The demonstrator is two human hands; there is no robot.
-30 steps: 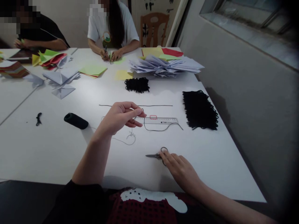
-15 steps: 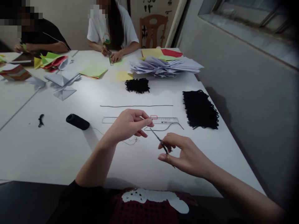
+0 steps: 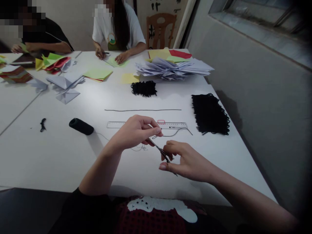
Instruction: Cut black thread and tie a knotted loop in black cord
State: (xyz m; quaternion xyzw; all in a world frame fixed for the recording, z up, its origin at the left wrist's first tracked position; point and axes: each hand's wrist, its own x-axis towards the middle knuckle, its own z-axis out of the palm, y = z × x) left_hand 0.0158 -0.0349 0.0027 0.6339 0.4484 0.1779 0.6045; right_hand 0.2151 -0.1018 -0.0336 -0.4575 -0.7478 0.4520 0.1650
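My left hand (image 3: 136, 132) pinches a dark thread between thumb and fingertips, above a clear ruler (image 3: 115, 124). In my right hand (image 3: 187, 161) are small scissors (image 3: 159, 150), their tips at the lower fingers of my left hand. A loose dark cord (image 3: 181, 130) curves on the table right of my left hand. Beyond the ruler lies a straight dark cord (image 3: 142, 110). A black spool (image 3: 81, 126) lies on its side at the left, its thin thread trailing toward a tangle (image 3: 143, 148) under my left hand.
Two black yarn pieces (image 3: 143, 88) (image 3: 211, 113) lie beyond and right of the ruler. Folded white papers (image 3: 170, 69) and coloured sheets (image 3: 98, 74) are farther back on the table (image 3: 60, 162). Two people sit across. A small black knot (image 3: 43, 124) lies far left.
My right hand and the scissors have moved left, bringing the tips beneath my left fingers. The thread by my left hand has shifted. Across the table, one person's hand moved left.
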